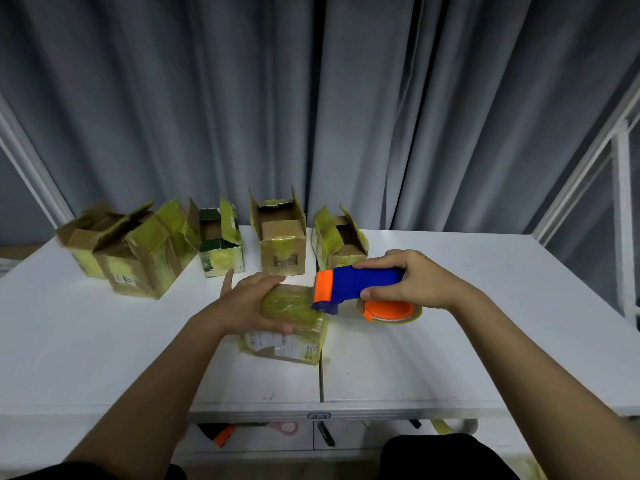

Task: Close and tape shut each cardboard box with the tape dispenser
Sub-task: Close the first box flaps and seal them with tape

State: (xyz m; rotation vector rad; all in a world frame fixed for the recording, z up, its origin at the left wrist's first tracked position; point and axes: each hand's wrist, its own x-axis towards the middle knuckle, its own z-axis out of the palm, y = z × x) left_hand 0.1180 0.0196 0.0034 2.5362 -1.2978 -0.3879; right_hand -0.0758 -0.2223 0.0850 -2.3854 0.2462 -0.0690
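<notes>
Head view: I see the white table [450,341] carrying five open boxes [280,237] behind the closed box [294,327]. My left hand [249,299] presses flat on that box; my right hand [412,278] grips the tape dispenser [353,285] at its right edge. A table-edge tag [319,416] reads "27"; the box's label text is illegible.

Glossy tape coats the cardboard box [291,320]; plastic dispenser [356,284].

Grey pleated curtain [311,116] behind white table [450,341], white frame [620,209] beside.
</notes>
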